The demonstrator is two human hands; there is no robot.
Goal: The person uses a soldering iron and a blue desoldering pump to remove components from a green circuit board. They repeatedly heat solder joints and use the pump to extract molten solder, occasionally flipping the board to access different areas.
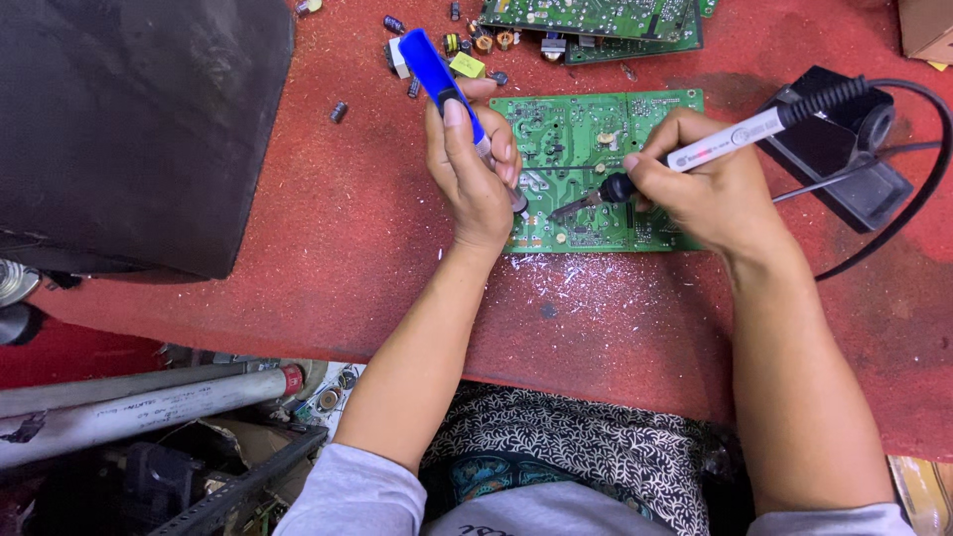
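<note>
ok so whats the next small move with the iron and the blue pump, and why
Probably bring the blue desoldering pump tip down right beside the soldering iron tip. The right hand holds the iron with its tip on the green circuit board, while the left hand holds the pump upright close by, thumb on its top. Whether its nozzle already touches the board is hidden behind the hand.

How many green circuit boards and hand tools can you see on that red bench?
Green circuit boards: 2, one under the hands, one at the top edge
Hand tools: 2, blue desoldering pump in left hand, soldering iron in right hand
Total: 4
</note>
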